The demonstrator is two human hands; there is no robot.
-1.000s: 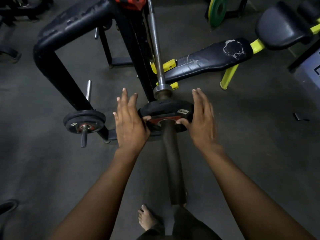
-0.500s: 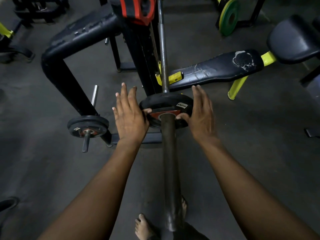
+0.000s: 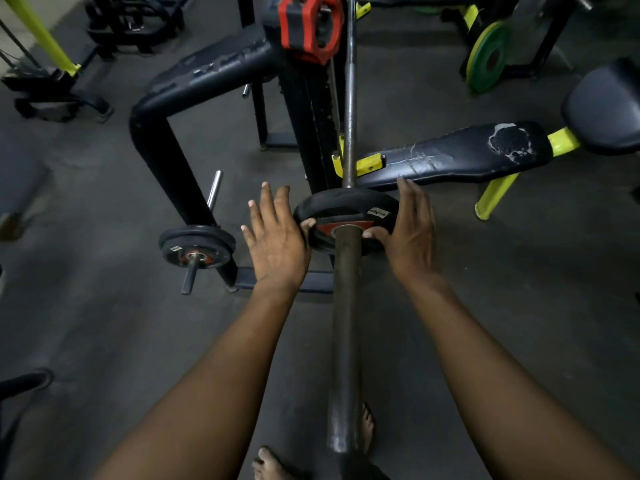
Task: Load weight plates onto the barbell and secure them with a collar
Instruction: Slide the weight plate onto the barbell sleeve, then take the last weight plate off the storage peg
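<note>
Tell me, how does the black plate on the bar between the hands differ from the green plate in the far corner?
The black weight plate sits threaded on the barbell sleeve, with the left hand and right hand against its sides; the green weight plate stands untouched among equipment legs. The black one has a red centre, the green one a yellow rim. Both are round with a centre hole.

Blk plate [image 3: 341, 209] w/ red hub; red collar [image 3: 309, 26]; green plate [image 3: 488, 57], prob. yellow-rimmed.
</note>
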